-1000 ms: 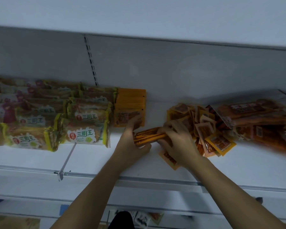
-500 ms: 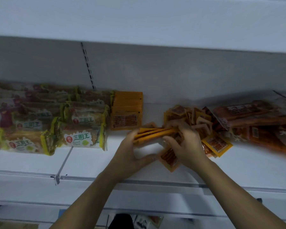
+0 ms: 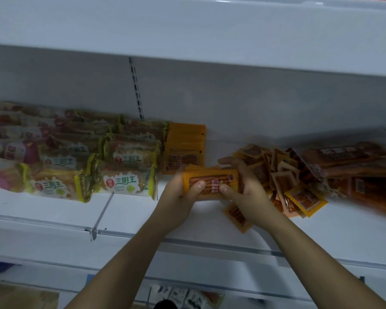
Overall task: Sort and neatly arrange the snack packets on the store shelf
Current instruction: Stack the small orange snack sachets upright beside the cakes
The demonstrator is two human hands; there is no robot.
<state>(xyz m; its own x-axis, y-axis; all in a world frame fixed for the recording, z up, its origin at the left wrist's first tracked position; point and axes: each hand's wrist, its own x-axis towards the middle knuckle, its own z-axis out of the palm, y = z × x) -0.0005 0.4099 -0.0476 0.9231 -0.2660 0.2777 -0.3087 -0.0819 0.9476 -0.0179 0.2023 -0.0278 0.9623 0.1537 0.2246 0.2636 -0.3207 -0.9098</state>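
Since a second ago the bundle of orange packets (image 3: 211,182) has been turned from edge-on to face-up, so its printed front now shows, and both hands have lifted it a little off the white shelf (image 3: 54,210). The left hand (image 3: 176,197) grips the bundle's left end, thumb curled over the front and fingers wrapped behind. The right hand (image 3: 245,190) grips the right end the same way, its thumb pressed near the red label and its fingers curled over the top edge.

At five o'clock from the bundle a single loose orange packet (image 3: 236,216) lies flat on the shelf, partly under the right wrist. At three o'clock sits a jumbled pile of small orange packets (image 3: 283,181), and beyond it, still at three o'clock, larger reddish-orange packs (image 3: 352,166), blurred. At eleven o'clock, near the bundle, a tidy stack of orange packets (image 3: 184,148) stands against the back wall (image 3: 254,103). At nine o'clock rows of yellow-edged sandwich bread packs (image 3: 125,166) fill the shelf's left part.
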